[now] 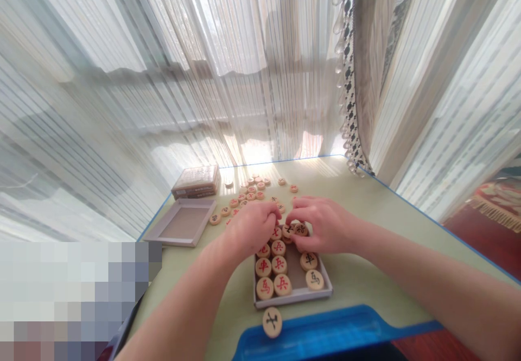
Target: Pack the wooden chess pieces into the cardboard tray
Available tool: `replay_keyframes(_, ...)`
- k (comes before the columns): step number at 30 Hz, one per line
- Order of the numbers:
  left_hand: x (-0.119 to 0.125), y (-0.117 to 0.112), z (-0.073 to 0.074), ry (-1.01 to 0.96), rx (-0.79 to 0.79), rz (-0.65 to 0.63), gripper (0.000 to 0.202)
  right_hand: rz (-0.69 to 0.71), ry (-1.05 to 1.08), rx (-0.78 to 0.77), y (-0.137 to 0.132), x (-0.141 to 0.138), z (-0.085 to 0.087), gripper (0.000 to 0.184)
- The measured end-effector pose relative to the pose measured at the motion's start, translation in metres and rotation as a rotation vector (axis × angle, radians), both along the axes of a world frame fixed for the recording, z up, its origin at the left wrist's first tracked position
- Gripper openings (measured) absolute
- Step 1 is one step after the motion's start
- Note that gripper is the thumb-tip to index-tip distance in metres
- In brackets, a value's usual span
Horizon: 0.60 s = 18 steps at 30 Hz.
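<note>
A shallow open box (pixel 301 290) on the table holds round wooden Chinese chess pieces. Red-marked pieces such as this soldier piece (pixel 282 284) stand in two columns on its left. A black-marked horse piece (pixel 315 280) and a chariot piece (pixel 309 261) lie along its right side. My right hand (pixel 325 222) pinches a black-marked Chinese chess piece (pixel 288 231) over the box's far part, beside a piece marked as the general (pixel 300 229). My left hand (pixel 258 228) is closed with curled fingers at the far left corner; whatever they hold is hidden.
Loose pieces (pixel 251 189) are scattered beyond my hands. An empty box lid (pixel 179 222) lies at the left, with stacked boxes (pixel 197 181) behind it. One black-marked piece (pixel 272 322) rests by the table's blue front edge (pixel 321 325). Sheer curtains (pixel 244 100) hang behind.
</note>
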<state>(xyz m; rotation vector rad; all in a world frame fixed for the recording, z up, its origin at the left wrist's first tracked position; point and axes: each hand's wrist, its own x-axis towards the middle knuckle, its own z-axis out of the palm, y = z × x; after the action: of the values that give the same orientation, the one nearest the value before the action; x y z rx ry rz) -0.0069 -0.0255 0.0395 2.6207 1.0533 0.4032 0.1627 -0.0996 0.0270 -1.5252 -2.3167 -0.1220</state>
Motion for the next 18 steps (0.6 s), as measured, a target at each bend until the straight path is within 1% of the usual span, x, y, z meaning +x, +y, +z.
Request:
replay_keyframes(6,-0.0013,0.0011,0.0000,0.011,0.027,0.022,0.032,-0.018,0.025,-0.060,-0.0028,-0.0052,0.0036,0.022)
replay_keyframes(12,-0.0015,0.0003,0.0004,0.031,0.057,0.024,0.032,-0.072,0.025,-0.093,-0.0056,-0.0065,0.0069,0.020)
replay_keyframes(18,-0.0001,-0.0006,0.0002,0.044,0.074,0.025,0.033,-0.075,0.039,-0.094,-0.0079,-0.0097,0.0072,0.020)
